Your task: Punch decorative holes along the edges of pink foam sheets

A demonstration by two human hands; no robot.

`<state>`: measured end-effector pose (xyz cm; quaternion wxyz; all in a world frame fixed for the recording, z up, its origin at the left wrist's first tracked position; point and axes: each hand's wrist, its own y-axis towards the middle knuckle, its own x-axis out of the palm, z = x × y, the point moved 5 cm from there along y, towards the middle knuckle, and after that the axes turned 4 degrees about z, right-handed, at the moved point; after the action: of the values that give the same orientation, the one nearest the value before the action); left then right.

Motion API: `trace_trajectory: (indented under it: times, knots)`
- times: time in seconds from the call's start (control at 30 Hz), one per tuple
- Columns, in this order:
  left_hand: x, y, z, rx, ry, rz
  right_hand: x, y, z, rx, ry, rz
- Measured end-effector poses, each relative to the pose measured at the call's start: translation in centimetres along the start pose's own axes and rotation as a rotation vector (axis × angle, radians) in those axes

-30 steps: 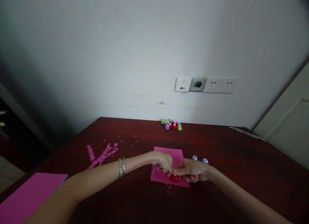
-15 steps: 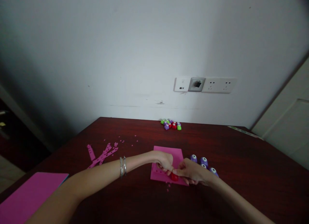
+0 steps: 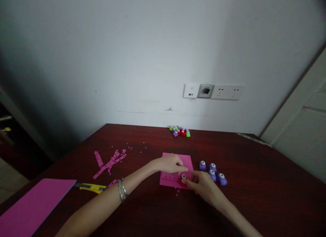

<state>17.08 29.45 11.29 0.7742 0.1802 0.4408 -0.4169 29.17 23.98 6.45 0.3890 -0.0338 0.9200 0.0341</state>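
Note:
A pink sheet of paper [image 3: 187, 159] lies on the dark red-brown table, with a row of small holes punched across its lower part. On its lower right stands a red craft punch [image 3: 183, 180] with a white and black button on top, gripped between the thumb and fingers of my right hand [image 3: 201, 184]. Just above the punch, my left hand [image 3: 173, 164] hovers with its index finger stretched out and holds nothing. Several purple craft punches [image 3: 212, 175] stand beside my right hand. Tiny pink punched bits [image 3: 177, 192] lie below the sheet.
At the left are punched pink strips [image 3: 109, 165], a yellow utility knife [image 3: 93, 187] partly behind my forearm, and a stack of pink sheets [image 3: 38, 203]. Small green, purple and red punches [image 3: 180, 131] cluster at the back edge near the wall [image 3: 142, 60].
My left hand has lifted off the red punch, uncovering its button. My right hand still holds the punch. The left forearm has shifted, revealing the yellow knife.

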Motion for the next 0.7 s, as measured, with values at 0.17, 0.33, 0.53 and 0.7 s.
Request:
trace_trajectory:
  times: [0.17,0.33,0.53,0.7]
  knots:
    - [-1.4,-1.3,-1.8,0.177,0.112,0.188,-0.2,-0.7,-1.0,-0.061,-0.292,0.104]
    - [0.7,-1.8,-4.2,0.241,0.024,0.100,0.4,-1.1,-1.7,-0.038,-0.512,0.113]
    - [1.1,-1.7,-4.9,0.243,-0.056,0.059,0.9,-1.4,-2.1,-0.072,-0.601,0.133]
    - [1.2,-1.5,-5.3,0.224,-0.087,0.041,1.1,-1.5,-2.2,-0.076,-0.602,0.144]
